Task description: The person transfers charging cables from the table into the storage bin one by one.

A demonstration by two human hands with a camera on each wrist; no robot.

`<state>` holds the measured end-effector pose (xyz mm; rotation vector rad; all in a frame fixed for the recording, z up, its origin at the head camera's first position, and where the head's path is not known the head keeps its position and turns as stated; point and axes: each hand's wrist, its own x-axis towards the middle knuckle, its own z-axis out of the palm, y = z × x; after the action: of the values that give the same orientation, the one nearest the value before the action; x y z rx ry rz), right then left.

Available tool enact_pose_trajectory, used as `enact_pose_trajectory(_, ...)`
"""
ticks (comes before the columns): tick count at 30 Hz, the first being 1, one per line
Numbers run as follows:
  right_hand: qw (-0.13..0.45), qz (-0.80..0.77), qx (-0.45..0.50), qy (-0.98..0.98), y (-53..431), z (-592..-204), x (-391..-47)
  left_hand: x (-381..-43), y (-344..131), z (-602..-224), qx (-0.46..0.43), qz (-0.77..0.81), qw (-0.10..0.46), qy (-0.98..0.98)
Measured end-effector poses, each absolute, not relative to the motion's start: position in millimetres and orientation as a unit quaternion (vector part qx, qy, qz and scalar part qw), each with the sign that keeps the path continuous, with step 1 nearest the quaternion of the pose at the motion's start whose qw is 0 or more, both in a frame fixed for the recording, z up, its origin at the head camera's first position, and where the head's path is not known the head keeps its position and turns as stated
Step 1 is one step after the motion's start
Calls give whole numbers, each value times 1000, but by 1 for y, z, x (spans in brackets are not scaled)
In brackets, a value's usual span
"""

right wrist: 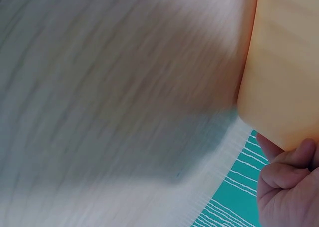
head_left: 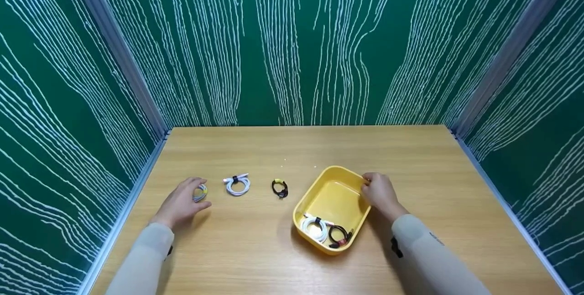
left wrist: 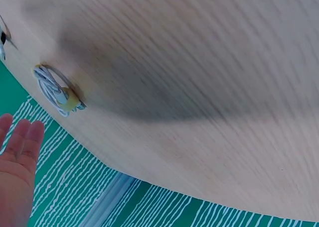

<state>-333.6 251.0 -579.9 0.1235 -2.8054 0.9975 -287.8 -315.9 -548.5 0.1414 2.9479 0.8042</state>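
My left hand hovers at the coiled grey cable with a yellow tie, at the left of the row. In the left wrist view its straight fingers stand apart from that coil, which lies on the table. My right hand grips the right rim of a yellow plastic bin; the right wrist view shows curled fingers at the bin's edge. Inside the bin, at its near end, lie a coiled white cable and a coiled black cable with a red tie.
Between the left hand and the bin, a coiled white cable with a black tie and a small black cable with a yellow tie lie on the wooden table. Green panels with white lines stand around the back and sides.
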Motion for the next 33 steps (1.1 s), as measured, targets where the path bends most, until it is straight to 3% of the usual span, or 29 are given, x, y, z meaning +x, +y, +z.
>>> enact_pose_trajectory(8,80,335,40,-938,251,-579,-333,-300,-320,-552,18,268,64,961)
enact_pose_trajectory(33,76,332,30,-940,249,-579,-332,-317,-343,-571,-7,278,60,959)
